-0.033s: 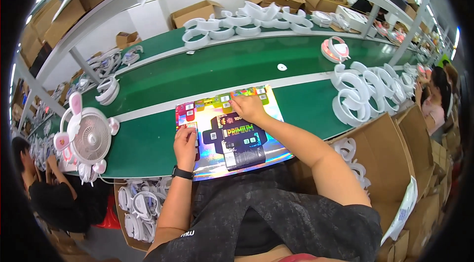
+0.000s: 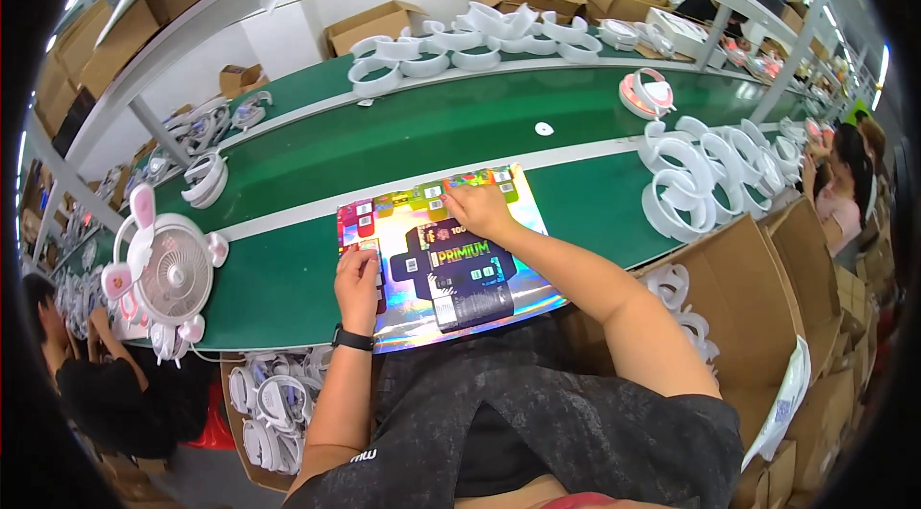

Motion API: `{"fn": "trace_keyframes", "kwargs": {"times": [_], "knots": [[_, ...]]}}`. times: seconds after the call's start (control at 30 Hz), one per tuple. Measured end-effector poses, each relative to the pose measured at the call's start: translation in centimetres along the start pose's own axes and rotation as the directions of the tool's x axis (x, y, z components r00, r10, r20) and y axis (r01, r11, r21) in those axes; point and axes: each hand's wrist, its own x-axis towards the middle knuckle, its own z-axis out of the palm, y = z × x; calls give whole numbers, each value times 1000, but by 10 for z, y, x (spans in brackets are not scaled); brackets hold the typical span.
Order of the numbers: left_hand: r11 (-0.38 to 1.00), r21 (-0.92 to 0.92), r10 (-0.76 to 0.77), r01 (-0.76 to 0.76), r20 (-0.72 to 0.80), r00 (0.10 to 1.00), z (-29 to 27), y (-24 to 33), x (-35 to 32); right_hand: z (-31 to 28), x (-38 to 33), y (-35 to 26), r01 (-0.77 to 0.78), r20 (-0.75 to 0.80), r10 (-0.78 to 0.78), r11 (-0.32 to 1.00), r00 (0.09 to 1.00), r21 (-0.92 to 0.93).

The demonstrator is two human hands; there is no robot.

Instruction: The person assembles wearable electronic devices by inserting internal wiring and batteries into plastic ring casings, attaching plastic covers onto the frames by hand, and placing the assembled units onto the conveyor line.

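A flat, shiny rainbow-foil carton sheet (image 2: 499,284) with a dark printed middle lies on the green table (image 2: 278,284) at its near edge, right in front of me. My left hand (image 2: 357,281), with a black wristband, pinches the sheet's left edge with curled fingers. At the sheet's far edge my right hand (image 2: 480,210) bears down, its fingers bent over the coloured flaps there. Both hands touch only the sheet.
A white desk fan with pink ears (image 2: 163,279) stands to the left. White headphones are piled at the right (image 2: 691,178) and on the far shelf (image 2: 480,39). Open cardboard boxes (image 2: 758,298) flank me. Other people work at the left (image 2: 58,336) and right (image 2: 844,183).
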Motion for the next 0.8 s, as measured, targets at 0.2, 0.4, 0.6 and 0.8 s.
{"fn": "trace_keyframes", "kwargs": {"times": [0.2, 0.4, 0.6, 0.8], "knots": [[1000, -10, 6, -5, 37, 999, 3, -2, 2, -4, 2, 1, -32, 10, 32, 999, 999, -21], [727, -527, -366, 441, 246, 897, -49, 64, 34, -3, 2, 0, -31, -13, 30, 998, 999, -54], [721, 315, 693, -617, -294, 658, -192, 214, 71, -4, 3, -4, -67, -1, 67, 997, 998, -48], [729, 177, 684, -661, -243, 688, -169, 195, 86, -6, 2, -4, -88, 34, 90, 994, 995, -66]]}}
